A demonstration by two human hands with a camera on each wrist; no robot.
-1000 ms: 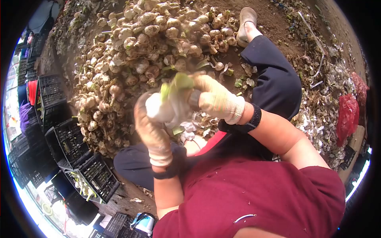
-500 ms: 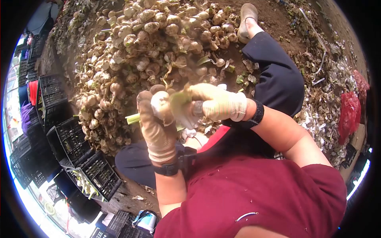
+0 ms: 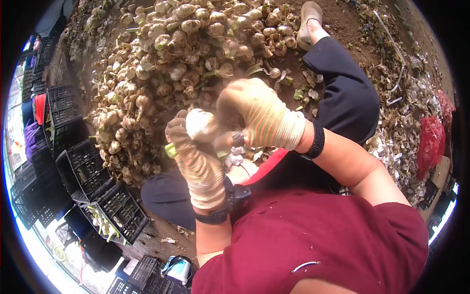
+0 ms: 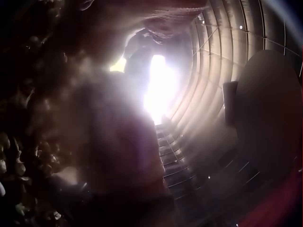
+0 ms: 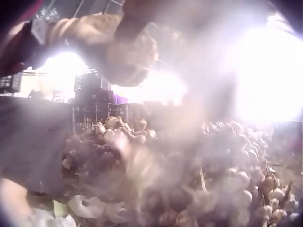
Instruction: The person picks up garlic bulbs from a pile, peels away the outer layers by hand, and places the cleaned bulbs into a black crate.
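Observation:
In the head view, my gloved left hand [image 3: 198, 169] grips a pale garlic bulb [image 3: 201, 125]. Its cut green stem [image 3: 171, 150] pokes out on the hand's far left side. My gloved right hand [image 3: 264, 115] is beside the bulb, fingers bent over and blurred, with a gap between them and the thumb. The thumb, with a dark band [image 3: 238, 139] round it, points at the bulb and reaches close to it. In the right wrist view, the left hand [image 5: 118, 47] shows at the top, and a blurred pale streak [image 5: 139, 165] crosses the heap below.
A large heap of garlic bulbs [image 3: 147, 73] spreads in front of me. Black plastic crates [image 3: 117, 213] line the left side, one with trimmed garlic [image 3: 100, 223]. Loose peels [image 3: 391, 147] and a red mesh bag [image 3: 431, 147] lie on the right. My bent legs [image 3: 342, 90] flank the work.
The right hand pulled at a greenish leaf sheath on the bulb; now no sheath shows in it and its fingers have lifted away. The left hand has turned slightly, keeping the bulb.

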